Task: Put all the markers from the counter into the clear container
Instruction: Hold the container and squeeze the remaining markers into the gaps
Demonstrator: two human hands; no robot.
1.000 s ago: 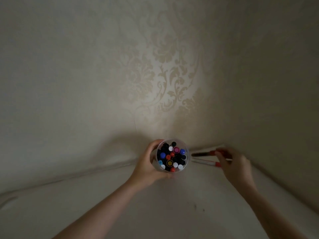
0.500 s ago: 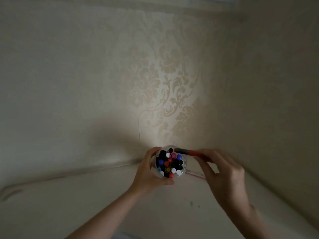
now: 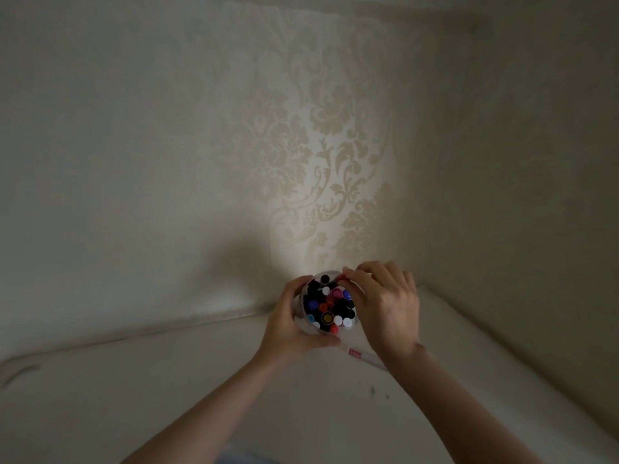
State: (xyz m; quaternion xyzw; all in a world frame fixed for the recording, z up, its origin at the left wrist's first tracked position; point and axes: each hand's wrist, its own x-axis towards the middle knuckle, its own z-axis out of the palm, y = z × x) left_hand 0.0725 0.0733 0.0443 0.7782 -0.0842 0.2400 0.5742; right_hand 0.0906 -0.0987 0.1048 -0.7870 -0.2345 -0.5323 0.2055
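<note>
A clear round container point(image 3: 303, 298) stands on the pale counter point(image 3: 201, 380) in a corner, packed with several upright markers whose coloured caps show from above. My left hand point(image 3: 288, 324) wraps around its left side. Over its right rim my right hand point(image 3: 385, 306) pinches a red and black marker point(image 3: 341, 279), whose tip points into the opening at the far edge. One white marker with a red cap point(image 3: 363, 356) lies flat on the counter below my right wrist, partly hidden by it.
Patterned wallpaper walls point(image 3: 318, 162) close in behind and on the right, meeting at the corner just past the container. A few dark specks point(image 3: 378, 393) dot the counter near my right forearm. The light is dim.
My right hand lifted the red and black marker off the counter and carried it left, over the container's rim. The left hand kept its hold on the container.
</note>
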